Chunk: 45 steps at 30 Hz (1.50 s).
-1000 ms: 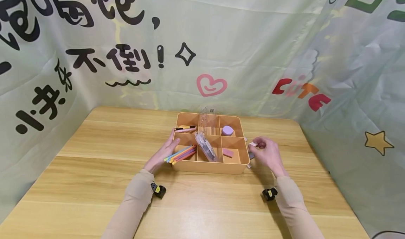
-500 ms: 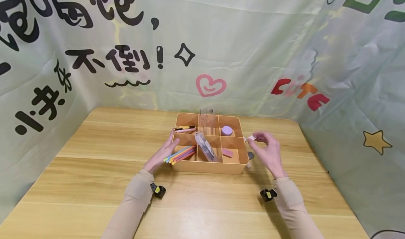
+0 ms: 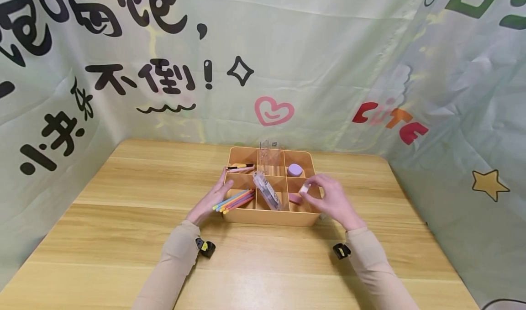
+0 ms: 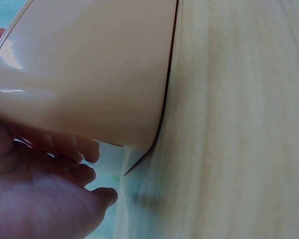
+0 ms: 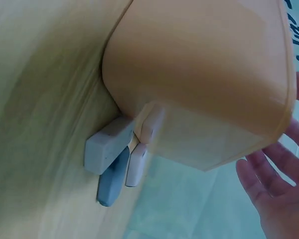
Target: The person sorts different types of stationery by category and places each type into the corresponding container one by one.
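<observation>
An orange six-compartment tray (image 3: 271,218) sits mid-table. My left hand (image 3: 221,190) lies with straight fingers against the tray's left wall (image 4: 89,74), next to several coloured pens (image 3: 234,199). My right hand (image 3: 309,186) pinches a small white eraser (image 3: 304,189) just above the front right compartment, where a pink eraser (image 3: 295,198) lies. In the right wrist view only this hand's fingers (image 5: 274,189) show, beside the tray's wall (image 5: 199,74).
The tray also holds a clear case (image 3: 267,191), a purple round box (image 3: 294,169), a clear ruler (image 3: 269,155) and more pens (image 3: 240,167). A grey eraser (image 5: 107,147), a blue one (image 5: 114,181) and a pale one (image 5: 137,164) lie on the table against the tray's right corner.
My right hand has carried the white eraser leftward, from beside the tray's right wall to above the front right compartment. The left hand has stayed put.
</observation>
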### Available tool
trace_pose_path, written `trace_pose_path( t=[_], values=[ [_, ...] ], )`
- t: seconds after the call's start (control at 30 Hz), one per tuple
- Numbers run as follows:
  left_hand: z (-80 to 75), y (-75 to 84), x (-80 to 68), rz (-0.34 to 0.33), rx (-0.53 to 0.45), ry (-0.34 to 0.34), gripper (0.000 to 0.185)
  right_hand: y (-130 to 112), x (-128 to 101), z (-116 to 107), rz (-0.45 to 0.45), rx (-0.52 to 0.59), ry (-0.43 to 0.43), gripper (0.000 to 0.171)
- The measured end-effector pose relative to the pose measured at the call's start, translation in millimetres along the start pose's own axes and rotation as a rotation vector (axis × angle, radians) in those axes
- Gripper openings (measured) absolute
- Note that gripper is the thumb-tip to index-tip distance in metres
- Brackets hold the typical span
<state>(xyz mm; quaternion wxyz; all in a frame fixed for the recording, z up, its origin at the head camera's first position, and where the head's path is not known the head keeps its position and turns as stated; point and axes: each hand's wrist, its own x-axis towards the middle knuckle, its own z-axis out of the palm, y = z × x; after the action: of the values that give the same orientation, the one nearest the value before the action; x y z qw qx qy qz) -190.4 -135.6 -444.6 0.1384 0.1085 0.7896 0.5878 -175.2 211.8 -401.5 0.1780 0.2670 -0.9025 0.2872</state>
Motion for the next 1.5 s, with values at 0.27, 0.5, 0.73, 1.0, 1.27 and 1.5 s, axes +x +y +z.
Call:
trace_pose_path(
  t=[0.27, 0.5, 0.73, 1.0, 1.27, 1.5],
  values=[
    [1.7, -0.5, 1.7, 0.020, 0.016, 0.011, 0.065, -8, 11, 5, -0.001, -0.128, -0.190, 0.024],
    [1.7, -0.2, 1.2, 0.026, 0.010, 0.011, 0.066, -8, 18, 12, -0.053, -0.210, -0.268, 0.021],
    [1.8, -0.3, 1.2, 0.016, -0.005, 0.009, 0.066, -6, 20, 18, -0.043, -0.277, -0.296, 0.019],
    [1.7, -0.6, 1.5, 0.015, -0.005, 0.008, 0.066, -5, 21, 24, -0.056, -0.328, -0.311, 0.015],
    [1.3, -0.3, 1.4, 0.019, -0.006, 0.007, 0.065, -8, 21, 25, -0.037, -0.342, -0.331, 0.017],
    [0.5, -0.3, 1.5, 0.020, -0.006, 0.007, 0.066, -9, 22, 26, -0.008, -0.354, -0.366, 0.019]
  ],
)
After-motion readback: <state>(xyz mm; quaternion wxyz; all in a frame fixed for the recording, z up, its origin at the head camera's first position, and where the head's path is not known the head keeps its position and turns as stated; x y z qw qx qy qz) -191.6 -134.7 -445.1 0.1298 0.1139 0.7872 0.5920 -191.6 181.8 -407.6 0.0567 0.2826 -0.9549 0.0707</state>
